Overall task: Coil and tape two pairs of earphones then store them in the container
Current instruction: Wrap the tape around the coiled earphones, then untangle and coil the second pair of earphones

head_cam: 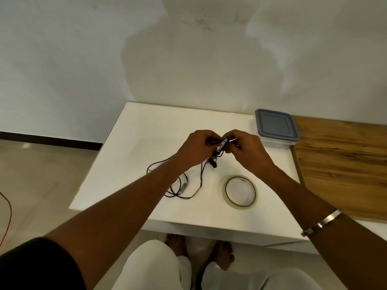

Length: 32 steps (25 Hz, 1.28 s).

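Observation:
Above the white table point(129, 168), my left hand point(196, 149) and my right hand point(245, 151) meet, both closed on a bunched black earphone point(222, 145). An earbud point(214, 164) dangles just below the hands. A second black earphone cable point(180, 187) lies loose on the table under my left forearm, partly hidden by it. A roll of clear tape point(240, 192) lies flat to the right of that cable. The clear container with a grey lid point(275, 127) stands shut at the table's back right.
A wooden surface point(343, 164) adjoins the table on the right. A white wall rises behind. My right wrist wears a metal bangle point(320, 222). My knees and bare feet show below the table's front edge. A red cord point(7, 216) lies on the floor at left.

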### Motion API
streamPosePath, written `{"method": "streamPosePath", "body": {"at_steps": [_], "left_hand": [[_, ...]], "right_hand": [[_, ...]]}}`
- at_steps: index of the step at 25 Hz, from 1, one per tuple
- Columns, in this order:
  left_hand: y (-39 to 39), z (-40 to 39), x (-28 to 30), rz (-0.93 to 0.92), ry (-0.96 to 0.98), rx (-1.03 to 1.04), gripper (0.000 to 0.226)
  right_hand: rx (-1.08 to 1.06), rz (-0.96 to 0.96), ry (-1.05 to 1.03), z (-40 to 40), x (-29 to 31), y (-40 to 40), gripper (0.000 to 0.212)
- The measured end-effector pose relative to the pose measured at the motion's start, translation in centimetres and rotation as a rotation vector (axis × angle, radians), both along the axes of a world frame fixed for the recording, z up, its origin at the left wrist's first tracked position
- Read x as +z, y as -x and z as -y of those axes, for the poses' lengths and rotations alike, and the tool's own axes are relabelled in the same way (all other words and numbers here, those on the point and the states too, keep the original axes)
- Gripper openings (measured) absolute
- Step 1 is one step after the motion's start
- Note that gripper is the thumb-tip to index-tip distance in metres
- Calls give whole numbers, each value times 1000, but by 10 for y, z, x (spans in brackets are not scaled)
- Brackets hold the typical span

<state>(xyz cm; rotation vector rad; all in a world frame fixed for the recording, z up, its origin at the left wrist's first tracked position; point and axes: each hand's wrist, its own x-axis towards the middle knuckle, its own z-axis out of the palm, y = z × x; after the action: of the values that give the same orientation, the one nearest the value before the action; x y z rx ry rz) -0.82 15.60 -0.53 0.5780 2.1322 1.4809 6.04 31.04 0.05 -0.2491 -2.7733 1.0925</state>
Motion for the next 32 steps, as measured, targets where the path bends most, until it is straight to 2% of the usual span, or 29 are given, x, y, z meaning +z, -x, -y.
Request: {"method": "streamPosePath", "body": {"at_steps": [3,5,7,9,11,13,15,16,19,21,26,32], "left_hand": [[17,8,3,390,-206,39,37],[30,19,2,445,-237,134,45],[40,35,-5,239,-176,306,38],[43,58,-18,-90,-48,414,26],[41,82,-33,-308,75,364,23],[37,104,-51,-394,250,263,18],[34,120,-61,-389,422,219,13],[33,128,-66,-382,443,229,12],[32,142,-67,-368,346,308,9],[31,146,-62,-340,319,318,10],[23,148,-61,-312,317,216,11],[17,145,-63,-321,350,142,17]], "right_hand": [[-86,-47,164,-9,-2,15,9],[-204,-78,284,-19,-4,26,4],[-360,-106,342,-27,-8,39,7],[-474,-114,320,-28,-17,53,9],[-526,-88,299,-24,-31,66,5],[-538,-62,226,-17,-45,75,13],[-466,-44,-9,-12,-55,77,17],[-398,-29,-138,-9,-58,75,16],[-197,36,-448,-5,-64,67,10],[-112,75,-542,-3,-67,65,11],[36,16,-541,-7,-73,58,32],[-24,6,-445,-21,-71,57,39]]}}
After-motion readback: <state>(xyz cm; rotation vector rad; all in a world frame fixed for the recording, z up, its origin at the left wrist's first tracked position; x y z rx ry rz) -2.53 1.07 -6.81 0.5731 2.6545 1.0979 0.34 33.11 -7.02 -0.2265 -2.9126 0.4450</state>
